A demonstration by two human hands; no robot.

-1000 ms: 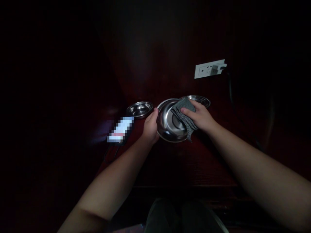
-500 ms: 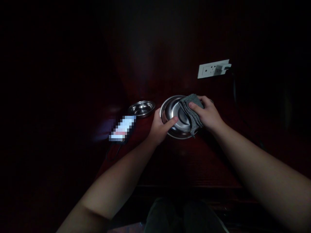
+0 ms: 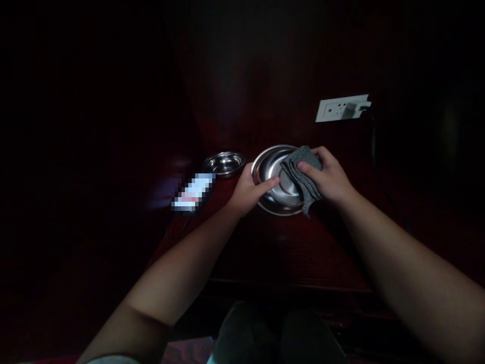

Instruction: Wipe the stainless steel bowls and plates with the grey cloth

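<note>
A shiny steel plate (image 3: 273, 167) is tilted up above the dark red wooden table (image 3: 288, 247). My left hand (image 3: 248, 191) grips its left rim, thumb lying across the inside. My right hand (image 3: 329, 174) holds a grey knitted cloth (image 3: 303, 172) pressed against the plate's right side, fingers curled over it. The far right part of the plate is hidden behind the cloth and hand.
A smaller steel bowl (image 3: 224, 164) stands to the left of the plate. A lit phone (image 3: 194, 192) lies further left with a dark cable beside it. A white wall socket (image 3: 341, 108) with a plug sits at the back right. The surroundings are very dark.
My left thumb has moved from the rim's outside onto the plate's inner face. The cloth and right hand have slid up and right. A second plate behind is no longer in sight.
</note>
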